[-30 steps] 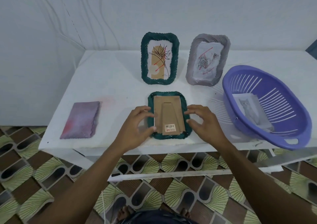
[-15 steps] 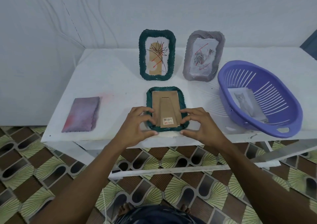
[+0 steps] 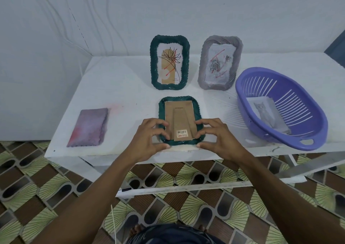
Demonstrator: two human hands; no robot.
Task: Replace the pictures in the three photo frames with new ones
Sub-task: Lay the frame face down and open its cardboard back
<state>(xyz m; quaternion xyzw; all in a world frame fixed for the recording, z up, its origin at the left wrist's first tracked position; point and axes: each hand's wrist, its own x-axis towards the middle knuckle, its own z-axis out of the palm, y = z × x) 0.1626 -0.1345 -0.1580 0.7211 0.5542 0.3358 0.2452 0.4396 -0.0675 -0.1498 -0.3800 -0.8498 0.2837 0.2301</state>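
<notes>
A face-down green frame (image 3: 180,116) lies at the near edge of a white bench (image 3: 119,87), its cardboard back in place. The left hand (image 3: 147,141) and right hand (image 3: 218,141) each hold a narrow grip on its lower corners, fingers curled over the rim. At the back, an upright green frame (image 3: 169,62) and a grey frame (image 3: 220,62) stand with pictures in them. A cat picture (image 3: 267,113) lies in the purple basket (image 3: 298,101) to the right. This frame's swap looks unfinished; whether the other two are done cannot be told.
</notes>
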